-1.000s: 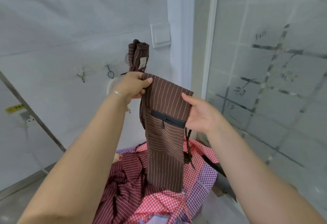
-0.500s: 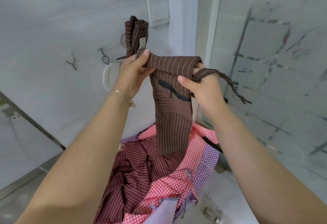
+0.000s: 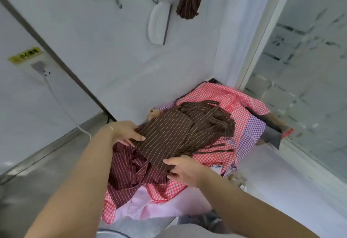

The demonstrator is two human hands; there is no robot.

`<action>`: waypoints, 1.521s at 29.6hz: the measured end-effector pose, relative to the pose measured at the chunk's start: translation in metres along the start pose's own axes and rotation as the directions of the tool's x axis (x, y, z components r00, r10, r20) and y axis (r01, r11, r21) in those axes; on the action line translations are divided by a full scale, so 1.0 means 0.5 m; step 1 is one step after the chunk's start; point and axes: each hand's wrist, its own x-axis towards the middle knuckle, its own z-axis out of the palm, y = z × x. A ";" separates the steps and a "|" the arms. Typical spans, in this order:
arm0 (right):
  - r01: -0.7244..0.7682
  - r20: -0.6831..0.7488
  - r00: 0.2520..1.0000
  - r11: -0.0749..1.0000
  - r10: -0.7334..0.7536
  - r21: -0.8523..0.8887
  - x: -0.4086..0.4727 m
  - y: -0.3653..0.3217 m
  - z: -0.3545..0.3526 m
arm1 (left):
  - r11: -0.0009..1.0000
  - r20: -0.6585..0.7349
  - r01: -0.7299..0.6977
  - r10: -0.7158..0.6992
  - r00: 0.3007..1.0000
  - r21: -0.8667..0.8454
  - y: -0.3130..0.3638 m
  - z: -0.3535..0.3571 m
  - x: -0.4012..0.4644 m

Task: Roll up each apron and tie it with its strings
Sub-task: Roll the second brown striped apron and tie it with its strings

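— So where is the brown striped apron [image 3: 169,136] now?

— Down flat on the heap of aprons [image 3: 221,155]; half a second ago it hung folded in the air in front of the wall.

— And the hands?

— The left hand [image 3: 124,132] presses its near-left edge with fairly straight fingers; the right hand [image 3: 183,170] lies on the near end with loosely spread fingers. Neither grips it. The strings [image 3: 212,119] trail loose at the far end.

— Meaning?

— Probably the rolling starts next; nothing is rolled or tied yet.

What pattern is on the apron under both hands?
Dark brown with thin pale stripes: the apron shows best in the head view.
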 end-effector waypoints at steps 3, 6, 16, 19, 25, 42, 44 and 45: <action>-0.224 0.066 0.974 0.959 0.216 0.173 0.055 0.092 0.013 | 0.977 0.079 0.137 -0.152 0.985 0.162 -0.090 0.025 0.022; -0.321 0.130 0.938 0.947 0.321 -0.026 0.090 0.135 0.018 | 0.911 0.211 0.231 -0.313 0.926 0.342 -0.128 0.038 0.018; -0.013 -0.516 0.845 0.957 -0.145 -0.290 0.037 0.011 -0.114 | 0.818 -0.179 0.121 -0.023 0.984 0.562 -0.120 0.081 0.099; 0.264 -0.769 0.585 0.957 -0.257 -0.119 0.038 -0.038 -0.188 | 0.885 -0.449 -0.082 0.311 0.838 0.459 -0.043 0.114 0.115; 0.321 -0.646 0.760 0.905 -0.070 0.279 0.032 -0.108 -0.241 | 0.888 -0.346 -0.302 0.421 0.839 0.347 0.130 0.163 0.169; 0.211 -0.283 0.957 0.824 -0.065 0.525 0.018 -0.100 -0.382 | 0.969 0.298 -0.215 0.243 0.923 -0.121 0.312 0.150 0.267; 0.288 -0.277 0.947 0.805 -0.160 0.519 0.005 -0.102 -0.400 | 0.907 0.304 -0.266 0.367 0.879 -0.326 0.314 0.144 0.261; 0.325 -0.282 0.938 0.792 -0.201 0.516 -0.002 -0.107 -0.415 | 0.868 0.276 -0.282 0.412 0.869 -0.409 0.322 0.145 0.264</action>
